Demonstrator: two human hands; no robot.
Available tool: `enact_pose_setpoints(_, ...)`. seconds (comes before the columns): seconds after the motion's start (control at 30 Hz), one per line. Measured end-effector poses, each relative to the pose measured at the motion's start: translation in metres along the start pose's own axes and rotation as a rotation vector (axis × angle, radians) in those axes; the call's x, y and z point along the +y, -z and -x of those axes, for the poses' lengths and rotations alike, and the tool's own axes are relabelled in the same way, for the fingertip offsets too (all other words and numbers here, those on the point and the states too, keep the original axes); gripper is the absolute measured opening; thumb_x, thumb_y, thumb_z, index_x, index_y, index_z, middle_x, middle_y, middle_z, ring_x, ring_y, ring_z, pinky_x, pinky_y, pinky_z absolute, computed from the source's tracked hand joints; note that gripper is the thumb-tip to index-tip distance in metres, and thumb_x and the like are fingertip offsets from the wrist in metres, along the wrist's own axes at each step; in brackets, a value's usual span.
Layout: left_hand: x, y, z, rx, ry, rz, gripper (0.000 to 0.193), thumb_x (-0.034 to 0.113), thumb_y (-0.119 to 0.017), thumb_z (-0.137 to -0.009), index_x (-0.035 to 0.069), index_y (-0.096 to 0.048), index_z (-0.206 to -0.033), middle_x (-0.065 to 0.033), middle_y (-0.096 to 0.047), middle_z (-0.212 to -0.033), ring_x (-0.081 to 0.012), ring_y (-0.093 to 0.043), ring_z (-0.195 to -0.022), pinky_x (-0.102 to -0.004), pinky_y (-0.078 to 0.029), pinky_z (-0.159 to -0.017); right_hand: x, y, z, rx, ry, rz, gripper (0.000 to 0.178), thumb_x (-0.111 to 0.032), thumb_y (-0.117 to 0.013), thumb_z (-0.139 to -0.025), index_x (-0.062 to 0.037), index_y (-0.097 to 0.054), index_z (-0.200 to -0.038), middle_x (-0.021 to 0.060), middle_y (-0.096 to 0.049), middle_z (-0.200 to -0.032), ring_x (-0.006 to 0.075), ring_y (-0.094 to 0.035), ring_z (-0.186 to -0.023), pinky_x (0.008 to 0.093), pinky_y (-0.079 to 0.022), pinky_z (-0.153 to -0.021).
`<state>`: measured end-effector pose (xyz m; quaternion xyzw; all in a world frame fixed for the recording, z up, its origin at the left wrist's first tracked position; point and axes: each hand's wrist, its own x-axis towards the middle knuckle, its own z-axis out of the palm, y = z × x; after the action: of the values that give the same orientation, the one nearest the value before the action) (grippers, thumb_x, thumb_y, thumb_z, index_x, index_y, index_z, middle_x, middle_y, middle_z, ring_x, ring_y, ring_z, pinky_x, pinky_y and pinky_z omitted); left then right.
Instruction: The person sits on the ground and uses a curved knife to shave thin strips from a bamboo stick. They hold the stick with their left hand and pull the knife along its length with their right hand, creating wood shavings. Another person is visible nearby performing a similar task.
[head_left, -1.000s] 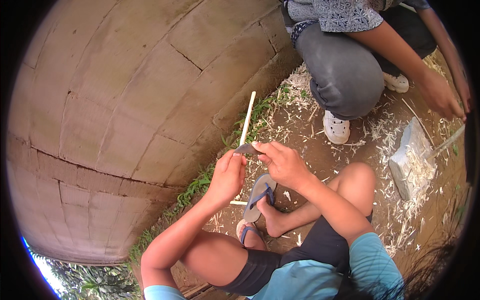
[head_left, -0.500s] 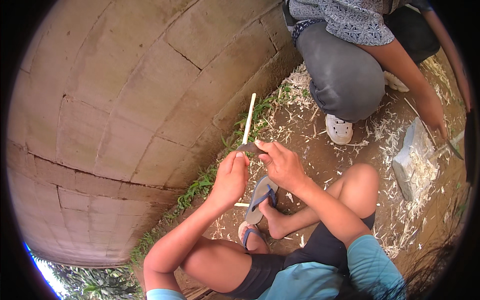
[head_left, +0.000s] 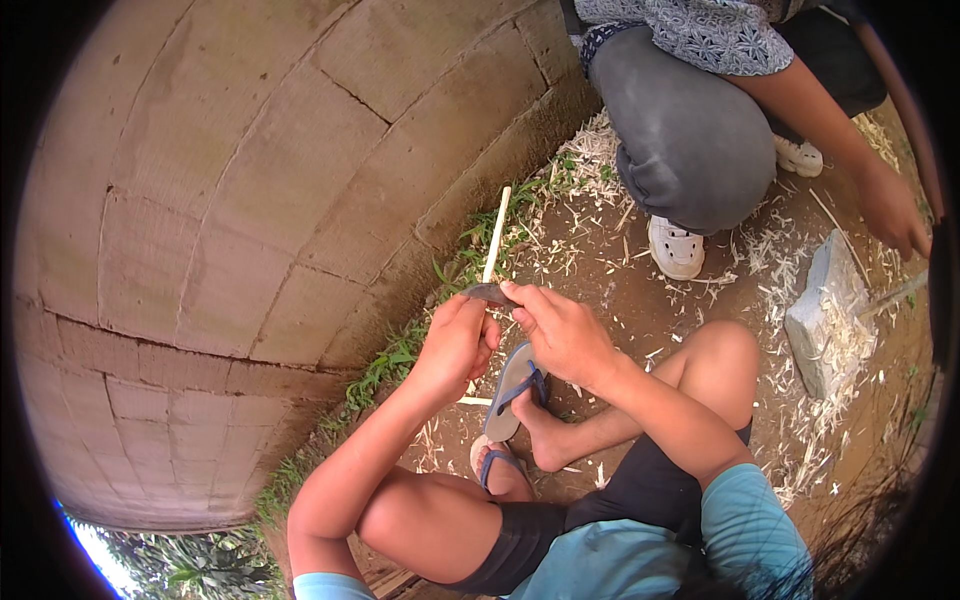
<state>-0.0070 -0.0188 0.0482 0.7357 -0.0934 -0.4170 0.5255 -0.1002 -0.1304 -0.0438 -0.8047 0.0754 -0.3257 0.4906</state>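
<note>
A pale, peeled wooden stick [head_left: 497, 235] points away from me, its near part inside my left hand [head_left: 455, 345]. That hand's fingers are curled round it, with the thumb up near the blade. My right hand [head_left: 565, 332] grips a short, dark, curved knife [head_left: 487, 293], its handle hidden in the fingers. The blade lies across the stick, just beyond my left thumb. Below my hands, a short pale strip of wood [head_left: 475, 401] shows beside my sandal [head_left: 512, 392]; I cannot tell whether it joins the held stick.
A block wall [head_left: 250, 200] fills the left, with weeds [head_left: 385, 372] along its foot. Across from me squats a person in grey trousers [head_left: 685, 140], one hand [head_left: 893, 210] at far right. Near them lies a grey stone [head_left: 818, 310] among wood shavings [head_left: 845, 340].
My left hand has turned and shifted slightly left, and the blade has moved a little left along with it. The other person's hand has moved up and right.
</note>
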Motion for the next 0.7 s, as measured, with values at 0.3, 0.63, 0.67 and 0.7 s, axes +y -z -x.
enact_pose_setpoints(0.3, -0.005, -0.002, 0.010, -0.060, 0.011, -0.017, 0.027, 0.023, -0.037, -0.100, 0.003, -0.054, -0.103, 0.0003, -0.047, -0.059, -0.0067, -0.029, -0.036, -0.0219, -0.024, -0.032, -0.001, 0.001, 0.001, -0.034, 0.004, 0.044, 0.025, -0.012, -0.054, -0.092, -0.0043, -0.054, -0.116, 0.0182, -0.064, -0.098, 0.0397, -0.063, -0.083, 0.0447, -0.053, -0.066)
enact_pose_setpoints(0.63, 0.003, -0.007, 0.013, -0.009, 0.008, 0.066, 0.026, 0.018, -0.035, -0.097, 0.000, -0.051, -0.106, -0.0035, -0.052, -0.062, -0.0066, -0.032, -0.038, -0.0220, -0.026, -0.031, 0.000, -0.004, 0.002, 0.017, 0.034, -0.033, 0.025, -0.016, -0.053, -0.094, -0.0041, -0.052, -0.116, 0.0206, -0.064, -0.095, 0.0396, -0.064, -0.084, 0.0433, -0.053, -0.066)
enact_pose_setpoints(0.67, 0.004, -0.007, 0.015, -0.034, 0.009, 0.065, 0.027, 0.018, -0.035, -0.097, -0.001, -0.051, -0.106, -0.0035, -0.052, -0.063, -0.0067, -0.032, -0.038, -0.0219, -0.027, -0.031, 0.002, -0.003, 0.001, 0.025, 0.046, -0.017, 0.025, -0.016, -0.053, -0.094, -0.0040, -0.052, -0.116, 0.0203, -0.064, -0.096, 0.0395, -0.064, -0.084, 0.0432, -0.053, -0.066)
enact_pose_setpoints(0.7, 0.004, -0.007, 0.015, -0.058, 0.011, 0.064, 0.027, 0.018, -0.034, -0.097, -0.001, -0.051, -0.107, -0.0035, -0.052, -0.063, -0.0067, -0.032, -0.038, -0.0218, -0.027, -0.031, 0.003, -0.003, 0.001, 0.029, 0.063, 0.005, 0.025, -0.016, -0.053, -0.093, -0.0060, -0.052, -0.116, 0.0187, -0.064, -0.096, 0.0399, -0.064, -0.082, 0.0446, -0.053, -0.064)
